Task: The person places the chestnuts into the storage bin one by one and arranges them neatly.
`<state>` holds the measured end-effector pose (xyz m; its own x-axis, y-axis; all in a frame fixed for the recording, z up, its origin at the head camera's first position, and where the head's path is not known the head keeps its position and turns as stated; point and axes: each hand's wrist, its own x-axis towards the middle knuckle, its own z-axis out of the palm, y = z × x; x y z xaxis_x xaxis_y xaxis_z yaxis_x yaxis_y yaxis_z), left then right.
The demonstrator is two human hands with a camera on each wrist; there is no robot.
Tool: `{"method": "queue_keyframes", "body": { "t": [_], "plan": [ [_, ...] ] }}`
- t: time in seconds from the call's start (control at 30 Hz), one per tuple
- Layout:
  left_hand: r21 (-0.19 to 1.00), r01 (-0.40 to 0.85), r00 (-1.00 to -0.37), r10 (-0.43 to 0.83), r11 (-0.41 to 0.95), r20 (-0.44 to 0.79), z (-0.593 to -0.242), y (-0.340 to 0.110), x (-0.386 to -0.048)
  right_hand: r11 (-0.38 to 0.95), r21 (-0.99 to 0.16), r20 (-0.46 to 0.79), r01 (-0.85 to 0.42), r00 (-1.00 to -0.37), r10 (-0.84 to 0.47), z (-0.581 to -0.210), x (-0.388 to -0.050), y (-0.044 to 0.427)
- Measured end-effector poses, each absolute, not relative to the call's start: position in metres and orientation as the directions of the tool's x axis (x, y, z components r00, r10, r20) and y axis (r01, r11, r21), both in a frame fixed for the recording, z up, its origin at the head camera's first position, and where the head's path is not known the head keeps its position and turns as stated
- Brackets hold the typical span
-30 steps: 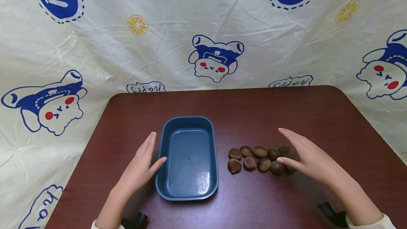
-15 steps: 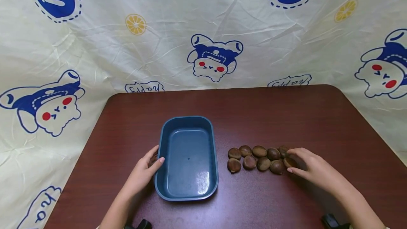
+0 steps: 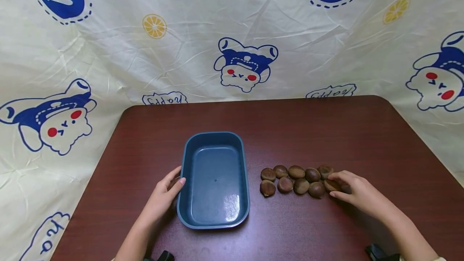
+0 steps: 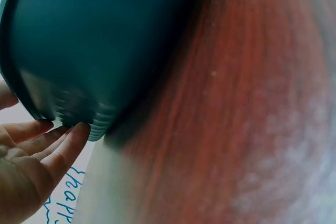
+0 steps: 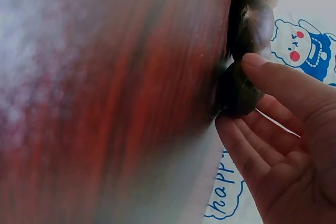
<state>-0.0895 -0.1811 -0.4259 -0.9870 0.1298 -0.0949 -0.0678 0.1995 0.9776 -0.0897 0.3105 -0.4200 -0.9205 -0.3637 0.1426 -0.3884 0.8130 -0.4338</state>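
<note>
A blue rectangular plastic box (image 3: pixel 216 180) with rounded corners sits left of the table's middle, nothing inside it. My left hand (image 3: pixel 162 196) holds its left side, thumb at the rim and fingertips against the outer wall, as the left wrist view shows. To the right of the box lie several brown chestnuts (image 3: pixel 301 186) in two rows. At their right end my right hand (image 3: pixel 357 190) pinches the last chestnut of the near row (image 5: pixel 240 90) between thumb and fingers. That chestnut appears still at table level, beside its neighbour (image 5: pixel 254 27).
The dark red-brown wooden table (image 3: pixel 290 132) has rounded far corners. Behind and beside it hangs a pale cloth (image 3: pixel 195 23) printed with cartoon figures and orange slices. A black wrist device (image 3: pixel 378 253) shows below the right hand.
My right hand has come down and toward the end of the rows and now pinches a chestnut. My left hand has moved in against the box's left side. The box stays put.
</note>
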Motion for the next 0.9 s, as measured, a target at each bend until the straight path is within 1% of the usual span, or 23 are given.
{"method": "queue_keyframes", "body": {
  "t": [0.23,0.37,0.47,0.6,0.8,0.9],
  "plan": [
    [0.98,-0.076,-0.988,0.118,0.184,-0.098,-0.427,-0.181,-0.088,0.795,-0.457,0.19,-0.399,-0.917,-0.351,-0.416,-0.09,0.308],
    [0.98,-0.082,-0.988,0.115,0.182,-0.104,-0.427,-0.182,-0.088,0.769,-0.51,0.199,-0.385,-0.923,-0.33,-0.407,-0.091,0.302],
    [0.981,-0.083,-0.988,0.115,0.177,-0.105,-0.427,-0.182,-0.089,0.722,-0.562,0.232,-0.403,-0.915,-0.331,-0.399,-0.093,0.293],
    [0.982,-0.078,-0.988,0.119,0.171,-0.1,-0.426,-0.182,-0.088,0.65,-0.607,0.276,-0.457,-0.888,-0.366,-0.386,-0.097,0.276],
    [0.984,-0.074,-0.987,0.126,0.159,-0.095,-0.427,-0.181,-0.088,0.571,-0.663,0.276,-0.484,-0.867,-0.414,-0.37,-0.101,0.249],
    [0.985,-0.071,-0.987,0.129,0.158,-0.091,-0.427,-0.181,-0.088,0.527,-0.676,0.289,-0.515,-0.843,-0.453,-0.366,-0.104,0.235]
  ]
}}
